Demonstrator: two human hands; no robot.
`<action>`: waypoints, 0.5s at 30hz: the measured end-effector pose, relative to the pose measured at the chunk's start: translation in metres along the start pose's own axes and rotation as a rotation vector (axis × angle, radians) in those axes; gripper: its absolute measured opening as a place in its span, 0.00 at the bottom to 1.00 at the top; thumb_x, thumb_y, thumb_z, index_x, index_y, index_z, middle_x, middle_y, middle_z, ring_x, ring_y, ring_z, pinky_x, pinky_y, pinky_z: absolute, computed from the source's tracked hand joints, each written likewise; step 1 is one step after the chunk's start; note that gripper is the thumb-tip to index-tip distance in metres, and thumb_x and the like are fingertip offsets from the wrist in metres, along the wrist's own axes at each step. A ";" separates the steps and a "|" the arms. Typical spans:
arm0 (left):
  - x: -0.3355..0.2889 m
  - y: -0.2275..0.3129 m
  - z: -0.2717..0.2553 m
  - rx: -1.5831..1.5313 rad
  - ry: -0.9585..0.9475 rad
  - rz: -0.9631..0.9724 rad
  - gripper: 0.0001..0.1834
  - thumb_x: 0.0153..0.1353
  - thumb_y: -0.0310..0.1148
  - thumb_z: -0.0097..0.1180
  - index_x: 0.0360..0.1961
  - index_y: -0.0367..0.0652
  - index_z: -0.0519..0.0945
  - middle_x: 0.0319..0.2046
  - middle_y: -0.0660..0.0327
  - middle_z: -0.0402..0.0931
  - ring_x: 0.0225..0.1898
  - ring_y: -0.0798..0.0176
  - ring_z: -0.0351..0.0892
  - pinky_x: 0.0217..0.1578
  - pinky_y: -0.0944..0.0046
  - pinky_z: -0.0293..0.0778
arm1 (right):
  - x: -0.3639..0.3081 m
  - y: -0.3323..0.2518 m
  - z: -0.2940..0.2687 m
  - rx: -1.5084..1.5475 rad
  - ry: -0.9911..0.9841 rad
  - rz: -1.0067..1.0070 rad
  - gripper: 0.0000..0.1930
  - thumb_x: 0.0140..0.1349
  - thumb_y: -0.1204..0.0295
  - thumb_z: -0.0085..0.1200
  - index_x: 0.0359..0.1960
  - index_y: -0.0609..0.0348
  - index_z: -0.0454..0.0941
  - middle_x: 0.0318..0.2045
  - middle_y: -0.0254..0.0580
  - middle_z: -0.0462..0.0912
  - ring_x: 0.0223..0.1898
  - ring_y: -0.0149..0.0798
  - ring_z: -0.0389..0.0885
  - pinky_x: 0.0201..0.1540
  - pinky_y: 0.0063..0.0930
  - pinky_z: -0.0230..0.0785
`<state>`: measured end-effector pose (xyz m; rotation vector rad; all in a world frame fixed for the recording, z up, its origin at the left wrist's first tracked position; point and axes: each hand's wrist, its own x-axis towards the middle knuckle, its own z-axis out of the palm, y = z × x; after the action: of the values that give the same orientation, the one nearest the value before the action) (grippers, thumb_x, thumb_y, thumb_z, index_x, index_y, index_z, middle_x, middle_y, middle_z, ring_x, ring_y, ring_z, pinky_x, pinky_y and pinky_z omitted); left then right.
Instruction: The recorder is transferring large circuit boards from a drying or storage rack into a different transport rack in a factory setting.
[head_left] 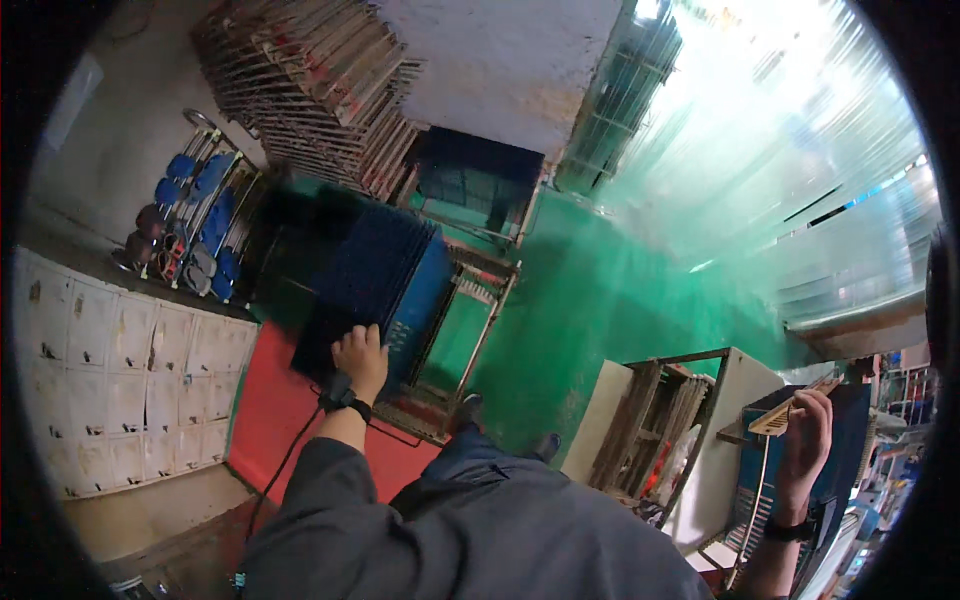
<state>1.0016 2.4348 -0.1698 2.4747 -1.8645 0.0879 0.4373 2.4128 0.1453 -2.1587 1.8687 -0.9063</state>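
Observation:
My left hand (362, 358) lies on the near edge of a stack of dark blue panels (375, 260), its fingers slightly apart. The panels stand close together in a metal rack with slotted bars (480, 340). On the far right, my right hand (808, 435) is curled at the end of a notched, tan-coloured bar (780, 415) on another rack. More dark blue panels (850, 430) fill that second rack, partly hidden behind my hand and forearm. Both wrists wear black bands, and a cable runs from the left one.
Bare racks (320, 90) are piled against the back wall. A third rack with a dark top (480, 165) stands nearby. White lockers (130, 370) and a shoe stand (195, 215) line the left. Translucent strip curtains (770, 150) hang at right. A cabinet (735, 400) holds wooden pieces.

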 end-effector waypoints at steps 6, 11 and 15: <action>0.029 0.008 -0.005 0.035 -0.067 -0.153 0.17 0.50 0.45 0.68 0.36 0.46 0.81 0.38 0.59 0.75 0.45 0.53 0.74 0.46 0.49 0.64 | 0.002 -0.015 0.019 -0.020 -0.071 -0.029 0.09 0.62 0.79 0.49 0.43 0.65 0.76 0.44 0.46 0.76 0.45 0.40 0.76 0.49 0.28 0.67; 0.037 0.002 0.014 0.006 -0.094 -0.121 0.15 0.51 0.44 0.67 0.33 0.45 0.82 0.37 0.57 0.77 0.44 0.51 0.75 0.46 0.48 0.63 | -0.006 -0.026 0.025 0.053 -0.141 0.053 0.09 0.60 0.82 0.50 0.42 0.66 0.75 0.41 0.47 0.76 0.43 0.40 0.76 0.47 0.28 0.69; 0.044 -0.002 0.032 -0.054 -0.081 -0.174 0.09 0.50 0.39 0.66 0.28 0.47 0.82 0.31 0.58 0.79 0.39 0.50 0.79 0.42 0.46 0.64 | -0.014 -0.021 0.030 0.047 -0.143 0.038 0.07 0.60 0.82 0.51 0.40 0.66 0.75 0.39 0.45 0.76 0.40 0.39 0.75 0.46 0.28 0.68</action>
<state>1.0160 2.3909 -0.1990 2.6264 -1.6458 -0.0684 0.4698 2.4222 0.1264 -2.0941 1.7962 -0.7584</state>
